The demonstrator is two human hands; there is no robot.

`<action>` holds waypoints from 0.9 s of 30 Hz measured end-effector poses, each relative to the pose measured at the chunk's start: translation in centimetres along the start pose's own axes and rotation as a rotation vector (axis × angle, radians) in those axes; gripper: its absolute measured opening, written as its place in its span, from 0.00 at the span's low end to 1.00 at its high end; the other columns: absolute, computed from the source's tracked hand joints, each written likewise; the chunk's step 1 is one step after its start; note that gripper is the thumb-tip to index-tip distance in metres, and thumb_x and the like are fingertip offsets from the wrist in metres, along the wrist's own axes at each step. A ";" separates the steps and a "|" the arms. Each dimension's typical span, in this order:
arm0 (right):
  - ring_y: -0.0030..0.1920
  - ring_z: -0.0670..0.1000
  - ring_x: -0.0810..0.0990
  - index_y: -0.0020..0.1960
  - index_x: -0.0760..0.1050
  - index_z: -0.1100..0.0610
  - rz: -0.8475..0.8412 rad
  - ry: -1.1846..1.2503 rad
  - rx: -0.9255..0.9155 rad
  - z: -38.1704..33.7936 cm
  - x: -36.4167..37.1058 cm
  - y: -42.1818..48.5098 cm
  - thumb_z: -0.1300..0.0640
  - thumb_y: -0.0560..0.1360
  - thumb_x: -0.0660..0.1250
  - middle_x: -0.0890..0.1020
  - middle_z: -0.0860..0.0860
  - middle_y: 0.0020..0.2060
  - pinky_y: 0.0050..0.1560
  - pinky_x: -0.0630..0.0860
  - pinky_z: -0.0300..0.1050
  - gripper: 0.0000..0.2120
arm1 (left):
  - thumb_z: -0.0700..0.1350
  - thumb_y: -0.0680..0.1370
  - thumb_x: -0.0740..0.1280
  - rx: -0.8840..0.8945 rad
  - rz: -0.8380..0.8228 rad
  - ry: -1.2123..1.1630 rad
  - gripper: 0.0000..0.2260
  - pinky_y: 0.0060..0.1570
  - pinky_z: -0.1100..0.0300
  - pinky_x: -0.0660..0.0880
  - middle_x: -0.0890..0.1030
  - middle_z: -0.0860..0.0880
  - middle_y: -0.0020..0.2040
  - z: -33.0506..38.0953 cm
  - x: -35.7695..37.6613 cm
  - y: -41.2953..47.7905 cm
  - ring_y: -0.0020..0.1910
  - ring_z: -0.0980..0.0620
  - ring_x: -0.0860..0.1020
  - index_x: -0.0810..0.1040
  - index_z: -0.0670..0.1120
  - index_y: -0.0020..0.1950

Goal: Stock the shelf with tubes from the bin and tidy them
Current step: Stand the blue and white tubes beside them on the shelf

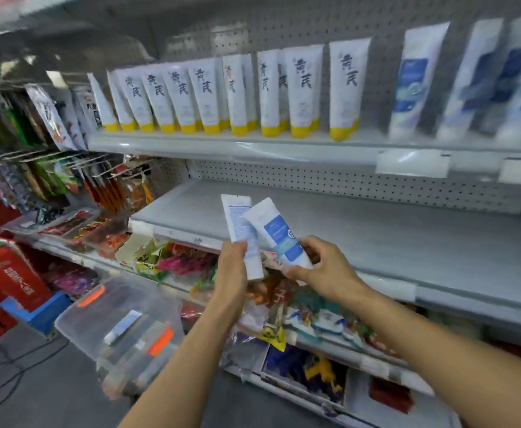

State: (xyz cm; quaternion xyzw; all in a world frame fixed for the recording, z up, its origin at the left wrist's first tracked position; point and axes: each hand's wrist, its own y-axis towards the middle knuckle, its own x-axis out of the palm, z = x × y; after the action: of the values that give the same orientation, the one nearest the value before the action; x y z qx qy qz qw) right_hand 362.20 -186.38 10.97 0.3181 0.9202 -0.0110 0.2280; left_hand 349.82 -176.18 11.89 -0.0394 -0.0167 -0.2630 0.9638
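The left hand (232, 268) fingers grasp one small-print tube (240, 222); the right hand (325, 268) fingers grasp one blue-label tube (279, 234), writing unreadable. A third tube (123, 327) lies in the bin (77, 319) at 8 o'clock.

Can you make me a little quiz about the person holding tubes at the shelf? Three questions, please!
1. True or false: the left hand is empty.
2. What colour are the caps of the standing tubes with black lettering on the upper shelf? A red, B yellow, C green.
3. Fill in: the tube in the right hand has a ____ label.

Key: 1 false, it grips a white tube; 2 B; 3 blue.
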 end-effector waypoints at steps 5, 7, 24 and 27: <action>0.44 0.41 0.79 0.57 0.75 0.51 0.109 -0.017 -0.063 0.0 -11.8 -3.8 0.56 0.68 0.77 0.81 0.43 0.47 0.40 0.72 0.29 0.20 | 0.41 0.79 0.54 0.161 -0.141 0.045 0.11 0.27 0.57 0.74 0.75 0.40 0.41 2.8 10.4 -4.9 0.33 0.48 0.76 0.70 0.37 0.56; 0.44 0.41 0.79 0.56 0.76 0.50 0.160 -0.018 -0.096 -0.2 -15.8 -5.2 0.57 0.68 0.76 0.82 0.43 0.46 0.42 0.73 0.31 0.19 | 0.41 0.79 0.54 0.266 -0.190 0.064 0.10 0.33 0.52 0.77 0.75 0.42 0.45 4.1 14.1 -6.3 0.37 0.48 0.77 0.69 0.42 0.57; 0.47 0.48 0.80 0.55 0.74 0.53 0.722 -0.086 -0.114 -3.3 -36.2 -7.5 0.56 0.68 0.77 0.81 0.48 0.48 0.47 0.77 0.40 0.18 | 0.47 0.81 0.62 0.554 -0.438 0.082 0.20 0.54 0.50 0.79 0.77 0.51 0.55 11.2 30.6 -8.5 0.52 0.52 0.79 0.62 0.51 0.71; 0.48 0.48 0.78 0.57 0.73 0.53 0.779 -0.096 -0.041 -2.9 -38.6 -5.9 0.57 0.70 0.75 0.80 0.49 0.49 0.47 0.72 0.40 0.18 | 0.50 0.79 0.64 0.577 -0.415 0.140 0.22 0.56 0.48 0.78 0.76 0.51 0.56 11.3 31.9 -7.8 0.53 0.48 0.79 0.61 0.52 0.71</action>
State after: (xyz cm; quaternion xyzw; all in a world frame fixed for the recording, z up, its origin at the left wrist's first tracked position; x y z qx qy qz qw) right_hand 384.30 -213.02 29.33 0.6379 0.7190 0.0799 0.2641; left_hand 373.18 -198.00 25.36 0.2563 -0.0319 -0.4395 0.8603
